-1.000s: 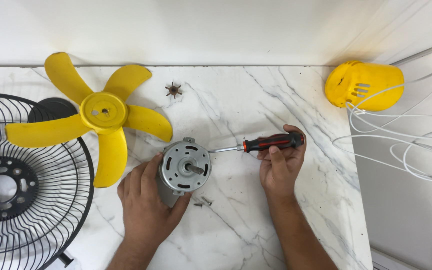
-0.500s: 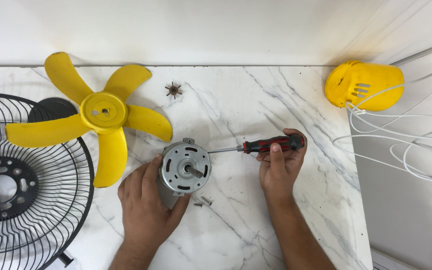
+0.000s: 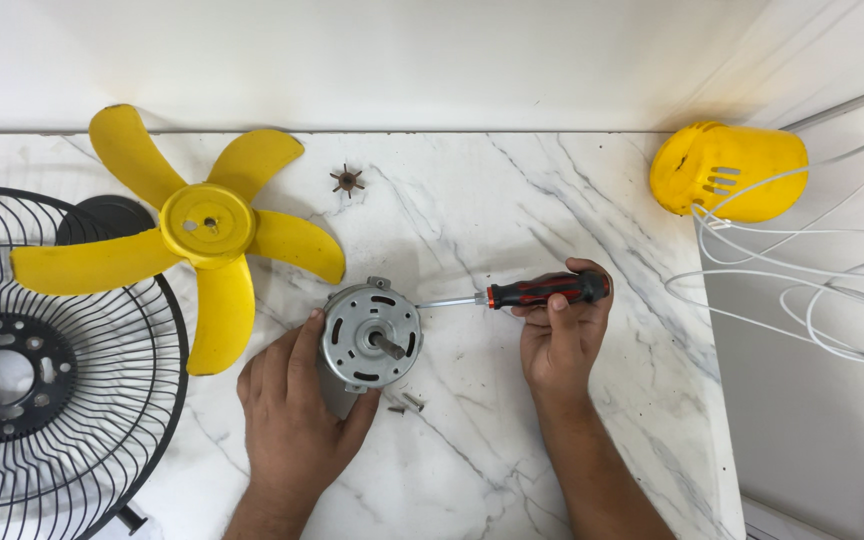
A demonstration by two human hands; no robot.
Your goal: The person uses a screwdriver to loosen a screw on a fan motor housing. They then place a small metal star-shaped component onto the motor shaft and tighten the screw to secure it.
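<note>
Head view shows my right hand (image 3: 560, 340) with its fingers curled tight around the red-and-black handle of a screwdriver (image 3: 522, 293), thumb lying along the grip. Its shaft runs level to the left, and the tip meets the right edge of the fan motor (image 3: 370, 336), which sits near the middle of the marble counter (image 3: 472, 200). My left hand (image 3: 290, 420) wraps the motor's near-left side, fingers closed on its body and thumb underneath, holding it with the shaft stub facing up at me.

I judge the step in hand to be working a fastener on the motor's side; whether the tip is seated in a screw head I cannot tell. The next move calls for a steady left-hand grip and the driver kept in line with the fastener so it doesn't slip.

Counting outward: one motor, one screwdriver, two loose screws (image 3: 404, 404) just near of the motor. Left of it lies one yellow fan blade (image 3: 207, 228) with five paddles, partly over one black wire guard (image 3: 47, 370). One small dark star-shaped piece (image 3: 347, 180) lies far of the motor. At far right sits one yellow motor cover (image 3: 727, 170), with several white cables (image 3: 802, 290) looping beside it.
</note>
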